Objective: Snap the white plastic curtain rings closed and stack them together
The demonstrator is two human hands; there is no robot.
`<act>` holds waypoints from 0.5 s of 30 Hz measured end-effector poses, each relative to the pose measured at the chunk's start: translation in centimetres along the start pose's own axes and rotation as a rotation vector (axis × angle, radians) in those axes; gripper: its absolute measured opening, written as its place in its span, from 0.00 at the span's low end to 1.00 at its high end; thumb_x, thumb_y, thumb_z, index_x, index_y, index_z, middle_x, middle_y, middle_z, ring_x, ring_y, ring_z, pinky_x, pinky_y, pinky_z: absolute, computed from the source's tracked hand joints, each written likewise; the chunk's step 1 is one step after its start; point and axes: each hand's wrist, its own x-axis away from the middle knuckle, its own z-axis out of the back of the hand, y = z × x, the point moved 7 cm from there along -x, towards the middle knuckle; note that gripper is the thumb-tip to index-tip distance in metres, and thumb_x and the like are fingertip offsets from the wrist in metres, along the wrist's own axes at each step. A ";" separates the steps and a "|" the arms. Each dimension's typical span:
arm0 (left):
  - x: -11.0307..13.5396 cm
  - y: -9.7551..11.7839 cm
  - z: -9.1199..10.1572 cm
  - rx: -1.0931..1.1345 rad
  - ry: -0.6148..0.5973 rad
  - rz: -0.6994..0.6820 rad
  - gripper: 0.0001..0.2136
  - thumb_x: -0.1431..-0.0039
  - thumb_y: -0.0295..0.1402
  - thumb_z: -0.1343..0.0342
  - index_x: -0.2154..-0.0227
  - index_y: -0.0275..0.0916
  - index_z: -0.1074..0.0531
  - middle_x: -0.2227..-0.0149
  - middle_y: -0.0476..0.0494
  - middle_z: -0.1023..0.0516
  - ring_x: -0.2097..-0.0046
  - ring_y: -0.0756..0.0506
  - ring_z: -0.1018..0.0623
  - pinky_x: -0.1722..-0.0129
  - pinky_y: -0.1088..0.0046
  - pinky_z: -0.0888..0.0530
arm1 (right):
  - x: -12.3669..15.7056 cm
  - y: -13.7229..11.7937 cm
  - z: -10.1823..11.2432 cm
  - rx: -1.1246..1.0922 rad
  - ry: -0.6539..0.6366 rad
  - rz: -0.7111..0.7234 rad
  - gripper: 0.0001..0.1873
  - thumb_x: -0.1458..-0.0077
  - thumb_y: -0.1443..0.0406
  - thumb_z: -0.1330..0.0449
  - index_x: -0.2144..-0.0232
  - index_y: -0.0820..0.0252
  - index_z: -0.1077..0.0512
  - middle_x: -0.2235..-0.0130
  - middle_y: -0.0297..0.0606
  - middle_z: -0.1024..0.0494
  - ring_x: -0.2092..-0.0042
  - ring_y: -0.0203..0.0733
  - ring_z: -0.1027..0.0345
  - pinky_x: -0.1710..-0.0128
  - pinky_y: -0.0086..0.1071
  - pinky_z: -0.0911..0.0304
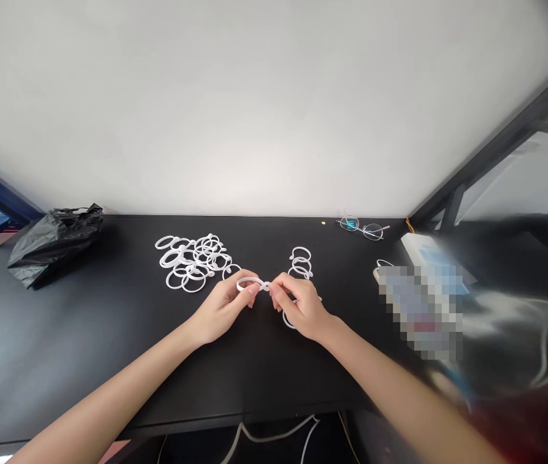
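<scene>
A white plastic ring (pixel 244 281) with a small knob on its rim is held between my two hands above the black table. My left hand (pixel 223 306) pinches the ring's loop from the left. At its right end, my right hand (pixel 300 304) has thumb and fingertips closed on the knob end. A tangled pile of similar white rings (pixel 191 264) lies to the left of my left hand. Several more white rings (pixel 302 254) lie in a column behind and beneath my right hand, which partly hides them.
A crumpled black plastic bag (pixel 58 241) lies at the back left of the black table (pixel 158 367). Eyeglasses (pixel 362 228) rest near the wall, right of centre. To the right are a white box (pixel 429 258), a blurred-out object (pixel 416 312) and pale cables (pixel 542 348).
</scene>
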 end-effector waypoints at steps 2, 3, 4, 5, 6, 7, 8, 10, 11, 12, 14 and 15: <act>0.0 0.0 -0.1 0.013 -0.009 -0.001 0.15 0.32 0.45 0.54 0.62 0.39 0.30 0.70 0.49 0.32 0.66 0.48 0.29 0.62 0.69 0.29 | 0.1 0.0 -0.2 0.025 -0.026 -0.002 0.17 0.31 0.58 0.53 0.71 0.57 0.37 0.77 0.29 0.32 0.76 0.33 0.38 0.75 0.28 0.41; 0.1 0.0 -0.1 0.020 -0.011 0.000 0.15 0.32 0.45 0.54 0.62 0.39 0.30 0.69 0.48 0.31 0.66 0.48 0.29 0.62 0.69 0.28 | 0.1 0.1 -0.3 0.027 -0.038 -0.007 0.17 0.31 0.58 0.53 0.71 0.57 0.37 0.78 0.29 0.33 0.77 0.33 0.39 0.74 0.28 0.42; 0.1 0.0 -0.2 0.028 -0.013 0.000 0.15 0.32 0.45 0.54 0.62 0.39 0.30 0.68 0.48 0.31 0.66 0.48 0.29 0.62 0.69 0.28 | 0.1 0.2 -0.5 0.027 -0.049 -0.014 0.16 0.31 0.58 0.54 0.71 0.57 0.38 0.78 0.28 0.34 0.77 0.33 0.40 0.74 0.28 0.42; 0.1 0.1 -0.2 0.037 -0.013 0.001 0.15 0.32 0.45 0.53 0.62 0.39 0.30 0.67 0.47 0.30 0.66 0.48 0.28 0.63 0.69 0.27 | 0.1 0.2 -0.6 0.025 -0.058 -0.020 0.16 0.31 0.58 0.54 0.70 0.56 0.39 0.78 0.28 0.34 0.77 0.33 0.40 0.75 0.29 0.43; 0.2 0.1 -0.3 0.046 -0.013 -0.002 0.15 0.32 0.45 0.53 0.61 0.39 0.30 0.65 0.46 0.29 0.66 0.48 0.28 0.63 0.69 0.27 | 0.1 0.3 -0.6 0.023 -0.064 -0.024 0.16 0.31 0.57 0.55 0.70 0.56 0.40 0.78 0.28 0.35 0.77 0.33 0.40 0.75 0.29 0.43; 0.2 0.1 -0.3 0.055 -0.014 -0.007 0.15 0.32 0.45 0.53 0.62 0.39 0.30 0.64 0.46 0.29 0.66 0.48 0.28 0.62 0.69 0.27 | 0.1 0.3 -0.7 0.019 -0.068 -0.026 0.16 0.30 0.57 0.55 0.70 0.56 0.40 0.78 0.28 0.35 0.77 0.33 0.40 0.75 0.29 0.43; 0.3 0.2 -0.4 0.066 -0.015 -0.013 0.15 0.32 0.45 0.53 0.62 0.39 0.30 0.63 0.45 0.29 0.66 0.48 0.28 0.62 0.69 0.27 | 0.2 0.3 -0.7 0.013 -0.071 -0.027 0.16 0.30 0.57 0.55 0.70 0.56 0.40 0.78 0.28 0.35 0.77 0.33 0.40 0.74 0.29 0.43; 0.3 0.2 -0.6 0.085 -0.012 -0.018 0.16 0.32 0.46 0.53 0.61 0.39 0.29 0.63 0.45 0.28 0.66 0.48 0.27 0.62 0.70 0.26 | 0.2 0.4 -0.7 -0.007 -0.073 -0.023 0.16 0.30 0.57 0.55 0.70 0.56 0.40 0.78 0.28 0.35 0.77 0.33 0.39 0.74 0.29 0.42; 0.4 0.1 -0.6 0.090 -0.007 -0.015 0.16 0.32 0.46 0.53 0.61 0.39 0.29 0.63 0.45 0.28 0.66 0.49 0.27 0.63 0.70 0.26 | 0.2 0.4 -0.7 -0.020 -0.072 -0.019 0.16 0.30 0.56 0.55 0.70 0.56 0.40 0.78 0.28 0.35 0.77 0.33 0.39 0.74 0.29 0.42; 0.4 0.1 -0.7 0.093 -0.001 -0.011 0.16 0.32 0.47 0.53 0.61 0.39 0.29 0.63 0.45 0.28 0.67 0.49 0.27 0.63 0.70 0.26 | 0.2 0.3 -0.7 -0.034 -0.070 -0.015 0.16 0.30 0.56 0.55 0.69 0.56 0.40 0.78 0.28 0.35 0.76 0.34 0.38 0.74 0.29 0.41; 0.4 0.0 -0.7 0.088 0.016 -0.004 0.17 0.32 0.47 0.53 0.61 0.38 0.29 0.63 0.45 0.28 0.67 0.49 0.27 0.64 0.70 0.26 | 0.2 0.3 -0.7 -0.057 -0.064 -0.006 0.16 0.30 0.57 0.55 0.69 0.56 0.40 0.78 0.27 0.36 0.76 0.34 0.37 0.73 0.29 0.40; 0.4 0.0 -0.7 0.083 0.024 -0.005 0.17 0.33 0.48 0.53 0.61 0.38 0.29 0.63 0.45 0.27 0.67 0.49 0.27 0.64 0.70 0.26 | 0.2 0.3 -0.7 -0.066 -0.063 -0.003 0.15 0.30 0.57 0.55 0.69 0.56 0.40 0.78 0.27 0.36 0.76 0.34 0.36 0.73 0.29 0.40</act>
